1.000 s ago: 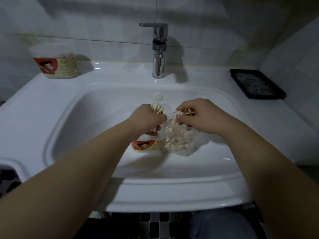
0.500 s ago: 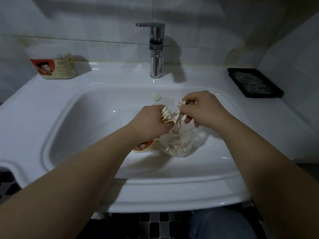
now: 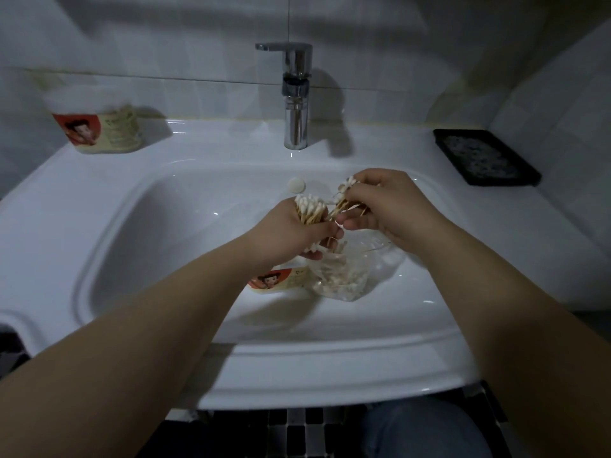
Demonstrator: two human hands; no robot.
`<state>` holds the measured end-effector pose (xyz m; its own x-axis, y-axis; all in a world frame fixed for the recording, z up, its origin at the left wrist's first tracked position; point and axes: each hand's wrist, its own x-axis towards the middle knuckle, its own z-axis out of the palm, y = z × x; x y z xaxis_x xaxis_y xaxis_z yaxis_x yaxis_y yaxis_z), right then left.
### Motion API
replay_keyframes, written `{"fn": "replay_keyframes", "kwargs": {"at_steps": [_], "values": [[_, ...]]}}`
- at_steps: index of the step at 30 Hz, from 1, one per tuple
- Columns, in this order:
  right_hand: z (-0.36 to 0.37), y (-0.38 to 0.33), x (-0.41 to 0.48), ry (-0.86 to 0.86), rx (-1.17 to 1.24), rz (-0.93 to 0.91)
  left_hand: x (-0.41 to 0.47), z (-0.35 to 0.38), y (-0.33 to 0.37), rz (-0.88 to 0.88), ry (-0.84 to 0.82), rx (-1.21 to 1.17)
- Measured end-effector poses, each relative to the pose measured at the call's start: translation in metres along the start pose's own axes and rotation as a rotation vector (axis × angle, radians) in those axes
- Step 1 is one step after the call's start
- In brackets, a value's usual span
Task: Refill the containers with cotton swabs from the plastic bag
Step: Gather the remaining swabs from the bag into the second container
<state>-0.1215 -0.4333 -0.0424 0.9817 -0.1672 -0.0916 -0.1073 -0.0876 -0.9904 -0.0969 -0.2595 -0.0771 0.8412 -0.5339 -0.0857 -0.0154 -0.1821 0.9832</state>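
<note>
My left hand (image 3: 291, 233) grips a bundle of wooden-stemmed cotton swabs (image 3: 309, 209), white tips pointing up, over the sink basin. Right beside it, my right hand (image 3: 386, 206) pinches a smaller bunch of swabs (image 3: 345, 198), its tips close to the left bundle. Below both hands a clear plastic bag (image 3: 344, 276) with more swabs lies in the basin. A small container with a red cartoon label (image 3: 274, 280) lies next to the bag, partly hidden by my left wrist. A second container (image 3: 96, 123) with the same label stands on the sink's back left corner.
The white sink (image 3: 132, 200) fills the view, with a chrome tap (image 3: 296, 100) at the back centre. A black soap tray (image 3: 486, 157) sits on the back right ledge. A white round plug (image 3: 296, 185) lies in the basin behind my hands. Tiled walls enclose the sink.
My right hand lifted a bunch of swabs up out of the bag and brought it beside the left hand's bundle. The left bundle rose slightly.
</note>
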Motion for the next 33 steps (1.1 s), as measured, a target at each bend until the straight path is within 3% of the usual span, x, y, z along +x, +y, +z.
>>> {"fn": "replay_keyframes", "kwargs": {"at_steps": [7,16,20,23,28,33], "values": [[-0.002,0.001,-0.003,-0.115,-0.094,-0.022,0.001,-0.006,-0.003,-0.011,-0.055,0.138],[-0.009,0.000,0.006,0.108,0.020,-0.082,0.002,-0.006,-0.001,-0.039,0.010,0.212],[-0.012,0.000,0.006,0.109,-0.003,-0.097,0.006,-0.008,-0.003,-0.072,0.162,0.126],[-0.012,0.000,0.004,0.071,-0.050,-0.112,0.010,-0.012,-0.003,-0.073,0.272,0.032],[-0.006,0.000,-0.003,-0.069,-0.093,-0.096,0.009,-0.010,-0.003,0.017,0.296,-0.022],[-0.001,0.003,-0.005,-0.185,-0.131,-0.109,0.005,-0.009,-0.001,0.092,0.151,-0.007]]}}
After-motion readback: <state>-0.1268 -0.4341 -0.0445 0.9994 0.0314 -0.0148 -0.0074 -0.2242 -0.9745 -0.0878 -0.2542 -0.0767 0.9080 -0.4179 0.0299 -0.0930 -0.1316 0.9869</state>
